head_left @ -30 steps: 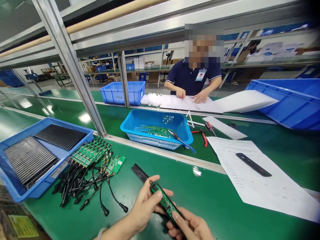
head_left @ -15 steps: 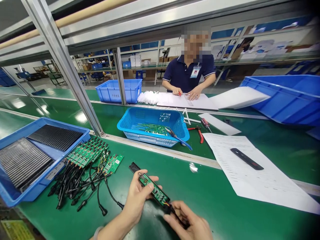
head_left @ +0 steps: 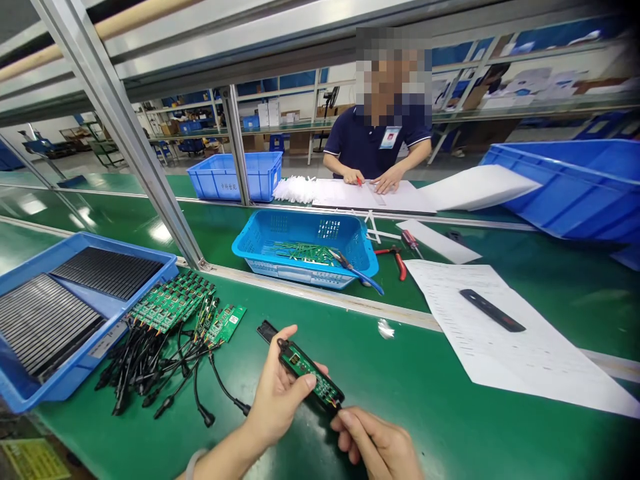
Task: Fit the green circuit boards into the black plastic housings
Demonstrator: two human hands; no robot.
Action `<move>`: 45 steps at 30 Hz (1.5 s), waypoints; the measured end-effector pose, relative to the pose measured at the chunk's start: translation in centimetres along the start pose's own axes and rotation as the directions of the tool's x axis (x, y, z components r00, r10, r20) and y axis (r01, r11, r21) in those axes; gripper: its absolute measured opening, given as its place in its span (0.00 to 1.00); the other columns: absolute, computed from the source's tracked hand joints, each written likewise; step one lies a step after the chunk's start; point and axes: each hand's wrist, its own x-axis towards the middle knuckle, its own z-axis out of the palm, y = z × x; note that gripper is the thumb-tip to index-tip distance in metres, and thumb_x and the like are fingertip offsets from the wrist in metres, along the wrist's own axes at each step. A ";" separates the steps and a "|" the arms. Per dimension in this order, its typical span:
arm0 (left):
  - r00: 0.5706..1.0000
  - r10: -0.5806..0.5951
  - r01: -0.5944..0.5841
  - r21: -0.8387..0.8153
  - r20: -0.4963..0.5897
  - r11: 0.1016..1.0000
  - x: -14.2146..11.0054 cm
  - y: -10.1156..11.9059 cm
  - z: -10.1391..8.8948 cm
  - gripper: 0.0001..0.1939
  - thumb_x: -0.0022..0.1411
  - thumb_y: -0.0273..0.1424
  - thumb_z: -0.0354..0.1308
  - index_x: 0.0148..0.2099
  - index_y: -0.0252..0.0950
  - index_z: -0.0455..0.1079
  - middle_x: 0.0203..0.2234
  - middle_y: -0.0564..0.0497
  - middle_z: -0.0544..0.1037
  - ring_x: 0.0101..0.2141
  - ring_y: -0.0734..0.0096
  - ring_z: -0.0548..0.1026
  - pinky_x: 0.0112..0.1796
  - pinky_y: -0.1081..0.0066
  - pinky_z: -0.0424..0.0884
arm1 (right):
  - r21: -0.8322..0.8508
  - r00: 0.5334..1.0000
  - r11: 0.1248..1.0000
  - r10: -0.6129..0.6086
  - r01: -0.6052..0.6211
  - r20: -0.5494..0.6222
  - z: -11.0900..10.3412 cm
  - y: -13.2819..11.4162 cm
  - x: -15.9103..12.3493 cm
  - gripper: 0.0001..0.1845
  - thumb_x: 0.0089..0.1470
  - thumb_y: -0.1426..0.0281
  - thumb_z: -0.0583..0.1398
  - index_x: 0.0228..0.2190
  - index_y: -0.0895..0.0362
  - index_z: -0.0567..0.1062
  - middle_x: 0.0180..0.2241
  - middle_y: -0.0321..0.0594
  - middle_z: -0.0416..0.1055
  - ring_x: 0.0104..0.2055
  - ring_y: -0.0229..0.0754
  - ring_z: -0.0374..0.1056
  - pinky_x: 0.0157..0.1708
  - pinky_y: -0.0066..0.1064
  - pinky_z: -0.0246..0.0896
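A long black plastic housing (head_left: 267,329) with a green circuit board (head_left: 311,371) lying in it is held tilted above the bench. My left hand (head_left: 281,393) is closed around the housing's middle, its thumb pressing on the board. At the lower end, where coloured wires meet a black cable, my right hand (head_left: 373,437) pinches; its fingers hide most of the cable. Left of my hands lies a pile of green circuit boards (head_left: 173,300) with black cables and plugs (head_left: 135,367). One cable's plug lies close to my left wrist.
A blue tray (head_left: 165,270) with black slatted parts stands left. Beyond my hands are a blue basket (head_left: 295,277) with green strips, red-handled pliers (head_left: 400,265), a screwdriver (head_left: 411,241) and paper (head_left: 480,353) bearing a black cover (head_left: 493,311). A person (head_left: 377,143) works opposite.
My right hand has drawn in to the housing's lower end and its fingers have closed into a pinch there. My left thumb has slid slightly along the board toward that end.
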 end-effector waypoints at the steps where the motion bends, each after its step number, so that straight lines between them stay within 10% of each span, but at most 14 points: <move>1: 1.000 0.001 -0.001 0.002 0.001 1.000 0.0 0.0 0.0 0.43 0.56 0.36 0.66 0.65 0.35 0.43 0.36 0.42 0.80 0.40 0.63 0.77 0.43 0.65 0.68 | 0.000 1.000 1.000 0.026 -0.026 0.016 0.0 0.0 0.0 0.26 0.61 0.52 0.52 0.22 0.54 0.75 0.17 0.34 0.69 0.18 0.36 0.64 0.22 0.24 0.59; 9: 1.000 0.010 -0.010 0.009 0.026 1.000 0.0 0.0 -0.1 0.45 0.56 0.36 0.66 0.66 0.34 0.42 0.36 0.43 0.80 0.39 0.65 0.76 0.44 0.67 0.68 | 0.080 0.979 0.986 0.135 -0.148 0.152 0.3 0.2 0.4 0.27 0.62 0.49 0.47 0.44 0.56 0.72 0.18 0.31 0.67 0.19 0.37 0.62 0.22 0.27 0.55; 23: 0.999 0.036 -0.037 0.031 0.017 0.999 0.0 -0.7 -0.1 0.49 0.57 0.36 0.65 0.69 0.37 0.37 0.39 0.42 0.80 0.40 0.63 0.76 0.44 0.65 0.69 | 0.050 0.983 0.986 0.155 -0.160 0.095 1.4 1.2 -0.1 0.23 0.61 0.49 0.47 0.37 0.55 0.67 0.18 0.26 0.49 0.19 0.37 0.49 0.20 0.28 0.42; 28: 1.000 -0.004 0.003 0.042 0.015 0.999 0.1 -0.3 -0.3 0.51 0.57 0.35 0.65 0.70 0.36 0.33 0.37 0.44 0.80 0.38 0.66 0.76 0.44 0.66 0.67 | -0.054 0.982 0.993 0.112 -0.105 0.155 0.7 1.0 0.3 0.21 0.64 0.52 0.46 0.32 0.53 0.67 0.16 0.26 0.55 0.18 0.37 0.55 0.21 0.27 0.48; 32: 0.989 -0.135 0.130 0.101 0.051 0.986 0.4 0.0 -0.8 0.51 0.53 0.30 0.64 0.70 0.34 0.37 0.34 0.47 0.78 0.33 0.71 0.73 0.37 0.71 0.66 | -0.295 0.975 0.937 -0.139 0.186 0.175 -0.7 -0.5 1.3 0.15 0.65 0.58 0.50 0.33 0.52 0.70 0.27 0.33 0.71 0.27 0.38 0.68 0.27 0.26 0.58; 37: 0.964 -0.243 0.206 0.270 0.111 0.941 0.5 -1.4 -1.5 0.45 0.45 0.19 0.59 0.67 0.34 0.52 0.23 0.60 0.64 0.22 0.82 0.59 0.22 0.78 0.52 | -0.588 0.794 0.587 -0.585 0.557 0.168 -0.9 -2.4 3.3 0.14 0.67 0.70 0.48 0.41 0.55 0.72 0.33 0.41 0.69 0.31 0.40 0.68 0.28 0.29 0.61; 45: 0.980 -0.172 0.081 0.585 0.101 0.807 0.4 -2.6 -2.1 0.45 0.43 0.17 0.53 0.66 0.36 0.55 0.19 0.63 0.60 0.18 0.83 0.57 0.18 0.80 0.49 | -0.635 0.604 0.303 -0.725 0.710 0.330 -0.8 -3.5 4.2 0.17 0.66 0.75 0.46 0.39 0.62 0.75 0.28 0.42 0.71 0.27 0.41 0.64 0.25 0.31 0.57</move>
